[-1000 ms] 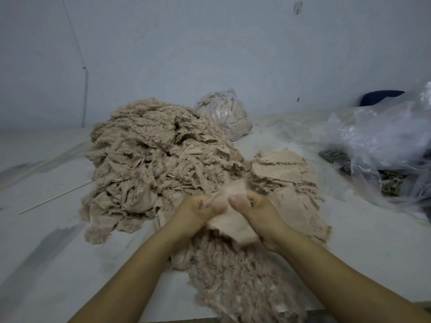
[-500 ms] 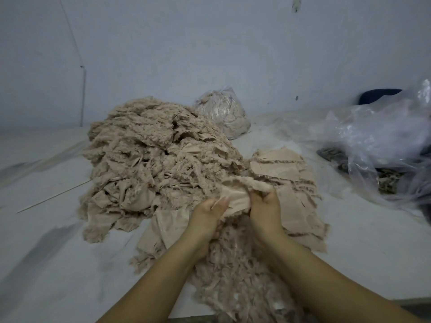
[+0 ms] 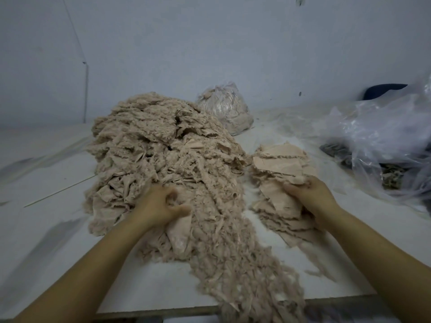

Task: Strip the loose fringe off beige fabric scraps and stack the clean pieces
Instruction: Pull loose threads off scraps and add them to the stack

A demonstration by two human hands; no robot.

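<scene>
Both hands work over a white table, forearms reaching in from its near edge. Left hand sits on the near slope of the big heap of frayed scraps, fingers curled and digging into the fluffy cloth, gripping a bunch of it. Right hand lies on the flat stack of clean pieces, thumb and curled fingers pinching a tuft of loose fringe and the cloth under it at the stack's right side.

A long trail of stripped fringe runs from the heap down the middle of the table and spills over the near edge. The stack lies just right of the heap, a narrow strip of bare table between them, its top pieces smooth and beige with ragged borders.

On the left part of the table a thin pale stick lies at a slant. Toward the far edge, behind the heap, stands a clear bag stuffed with fluff. At the right edge crumpled clear plastic sheeting covers some dark scraps. A pale wall rises behind.
</scene>
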